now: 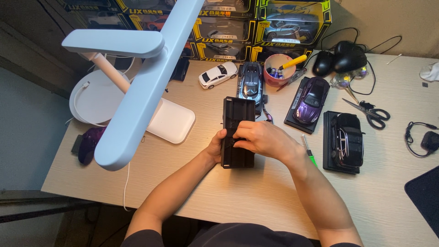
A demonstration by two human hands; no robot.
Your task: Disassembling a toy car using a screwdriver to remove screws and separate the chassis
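Note:
A black rectangular plastic base (237,114) lies on the light wooden desk (256,192) in front of me. My left hand (215,147) grips its left edge near the lower end, thumb on top. My right hand (261,138) rests over the middle of the base with its fingers curled onto it, covering that part. Beyond the base's far end stands a grey model car (251,81). A green-handled screwdriver (308,151) lies just right of my right wrist.
A white desk lamp (137,87) reaches over the left side. A white model car (217,74), a purple car on a black base (310,101), a black car on a base (346,139), scissors (371,112), a pink cup with tools (278,69), computer mice (340,58) and boxed model cars (256,27) surround me.

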